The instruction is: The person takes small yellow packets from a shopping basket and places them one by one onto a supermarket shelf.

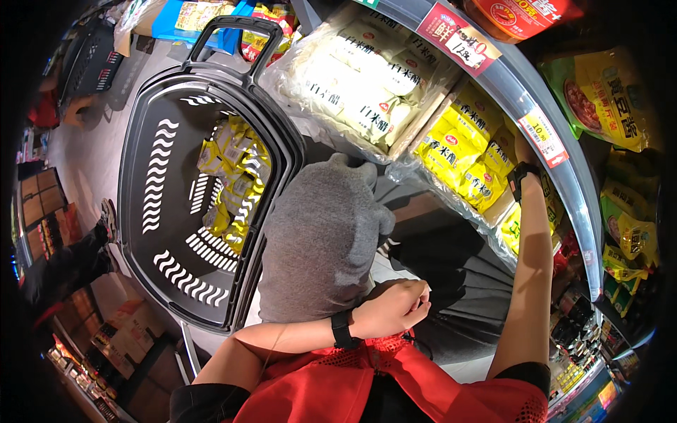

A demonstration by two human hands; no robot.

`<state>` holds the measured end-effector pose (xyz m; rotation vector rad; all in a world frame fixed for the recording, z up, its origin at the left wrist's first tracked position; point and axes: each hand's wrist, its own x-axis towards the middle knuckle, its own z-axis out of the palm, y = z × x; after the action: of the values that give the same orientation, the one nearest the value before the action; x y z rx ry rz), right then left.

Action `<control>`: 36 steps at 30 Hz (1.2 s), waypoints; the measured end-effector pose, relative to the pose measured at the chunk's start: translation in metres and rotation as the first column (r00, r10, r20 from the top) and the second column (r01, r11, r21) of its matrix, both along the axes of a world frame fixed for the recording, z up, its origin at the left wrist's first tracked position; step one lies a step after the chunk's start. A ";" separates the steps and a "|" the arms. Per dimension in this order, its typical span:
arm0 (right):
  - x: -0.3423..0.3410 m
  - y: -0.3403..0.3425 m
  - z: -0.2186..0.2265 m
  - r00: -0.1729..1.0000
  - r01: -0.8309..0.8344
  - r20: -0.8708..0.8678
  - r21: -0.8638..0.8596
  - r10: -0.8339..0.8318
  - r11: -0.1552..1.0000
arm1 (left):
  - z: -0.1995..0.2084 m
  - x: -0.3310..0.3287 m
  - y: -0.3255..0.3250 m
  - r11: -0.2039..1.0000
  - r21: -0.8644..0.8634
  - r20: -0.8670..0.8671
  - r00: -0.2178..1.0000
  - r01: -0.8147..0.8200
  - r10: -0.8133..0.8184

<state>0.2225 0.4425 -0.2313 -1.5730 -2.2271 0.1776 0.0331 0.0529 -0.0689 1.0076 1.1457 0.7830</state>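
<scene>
My left hand [391, 308] rests in front of my body, its fingers curled in and nothing showing in them. My right arm stretches forward to the low shelf, where my right hand [522, 149] is in shadow beside the yellow vinegar bags [462, 144]. Its fingers are hidden, so I cannot tell what they hold. Those bags lie in rows in a plastic-lined carton. White vinegar bags [352, 74] fill the carton to its left. On my left stands a black shopping basket [159, 190] with several yellow bags [240, 151] inside.
A curved shelf edge [518, 81] with price tags overhangs my right hand. Yellow sauce pouches [596, 95] stand on the shelf above. My grey-clad knee [317, 240] is between basket and cartons. A blue crate [169, 25] is beyond the basket; another person's leg [70, 261] shows at left.
</scene>
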 end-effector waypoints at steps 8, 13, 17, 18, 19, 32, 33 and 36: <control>0.001 0.003 -0.006 0.945 0.047 0.324 0.008 -0.047 0.999 | -0.005 0.004 0.001 1.000 0.019 0.000 1.000 -0.018 0.018; 0.004 0.014 -0.013 0.942 0.054 0.329 0.041 -0.065 0.998 | -0.002 0.001 0.001 0.997 0.065 -0.021 0.999 -0.042 0.043; -0.019 -0.007 0.008 0.976 0.043 0.213 -0.047 -0.032 0.998 | -0.006 0.001 -0.005 0.992 0.111 0.000 0.998 -0.057 0.058; 0.009 0.009 -0.005 0.961 0.015 0.275 0.026 -0.022 1.000 | -0.004 0.003 -0.003 0.988 0.144 0.014 0.999 -0.053 0.052; 0.008 0.008 -0.012 0.841 -0.039 0.541 0.049 0.006 0.998 | -0.002 0.000 -0.005 0.988 0.142 0.024 0.998 -0.066 0.064; -0.032 -0.161 0.038 0.986 -0.151 0.026 -0.295 0.167 0.943 | 0.085 -0.102 -0.038 0.879 0.443 0.131 0.982 -0.178 0.133; -0.034 -0.169 0.041 0.982 -0.175 0.021 -0.266 0.187 0.948 | 0.091 -0.123 -0.045 0.869 0.432 0.050 0.969 -0.241 0.244; -0.046 -0.194 0.059 0.977 -0.214 -0.053 -0.246 0.208 0.945 | 0.067 -0.188 -0.057 0.743 0.359 -0.003 0.795 -0.566 0.607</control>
<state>0.1763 0.2489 -0.1720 -1.4363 -2.4269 0.5579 -0.1553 -0.0037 -0.0014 0.9848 1.4968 1.4915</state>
